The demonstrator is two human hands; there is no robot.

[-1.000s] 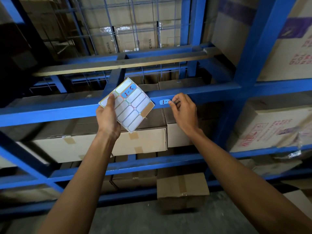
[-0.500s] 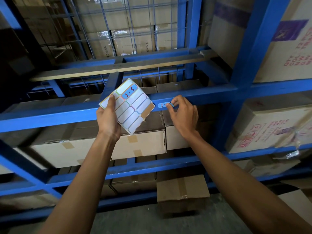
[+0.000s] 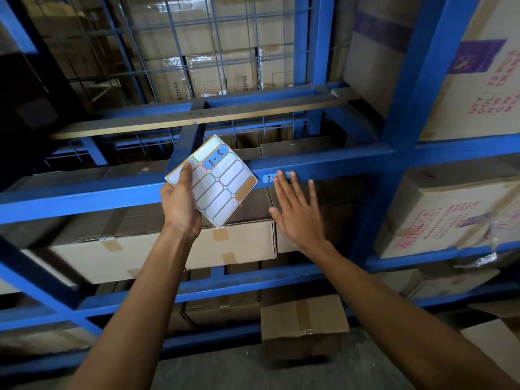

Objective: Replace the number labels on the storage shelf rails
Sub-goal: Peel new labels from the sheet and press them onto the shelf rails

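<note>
My left hand (image 3: 180, 204) grips a white label sheet (image 3: 216, 190) by its lower left corner, thumb on its face. One blue sticker marked "1-5" (image 3: 215, 161) remains near the sheet's top; the other cells are peeled. A small blue number label (image 3: 270, 178) is stuck on the front of the blue shelf rail (image 3: 337, 164). My right hand (image 3: 298, 212) is spread flat with straight fingers, its fingertips over the label's right part and the rail. Only the label's left end, reading "1-", shows.
Cardboard boxes (image 3: 157, 249) fill the shelf below the rail, and more stand at the right (image 3: 444, 215). A blue upright post (image 3: 416, 80) rises at the right. A taped box (image 3: 304, 319) sits on the floor. Wire mesh (image 3: 213, 52) backs the upper shelf.
My right hand went from pinching the label's right end on the rail to lying flat with straight fingers across it. The left hand and sheet stayed nearly still.
</note>
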